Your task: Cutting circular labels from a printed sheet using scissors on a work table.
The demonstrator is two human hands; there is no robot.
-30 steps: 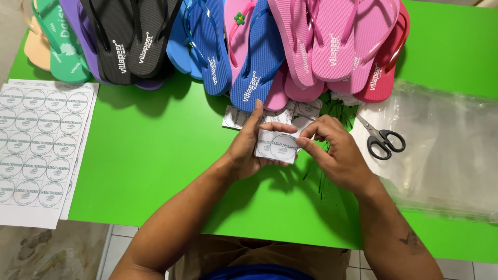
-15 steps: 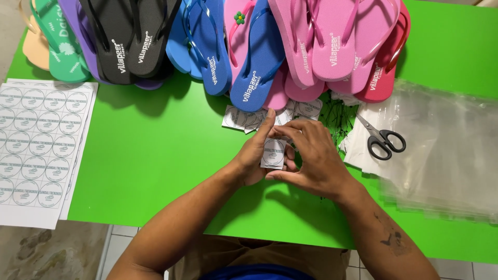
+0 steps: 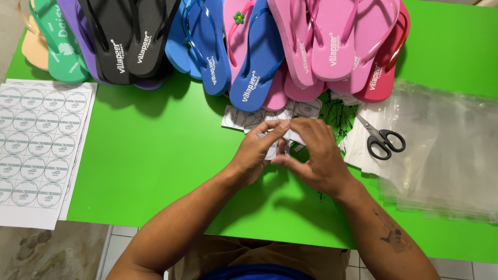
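My left hand (image 3: 257,150) and my right hand (image 3: 314,155) meet over the middle of the green table (image 3: 155,161). Between their fingertips they pinch a small white strip of round stickers (image 3: 274,147), which the fingers mostly cover. Just beyond the hands lie more cut pieces of sticker sheet (image 3: 244,118), partly under the flip-flops.
A row of flip-flops runs along the far edge: black (image 3: 129,41), blue (image 3: 228,52), pink (image 3: 327,41). A full sheet of round stickers (image 3: 36,150) lies at the left. Black-handled scissors (image 3: 381,140) rest on white paper beside a stack of clear plastic bags (image 3: 446,150).
The sticker strip was held flat and spread between both hands. Both hands have closed in over it, and it is now folded narrow and mostly hidden.
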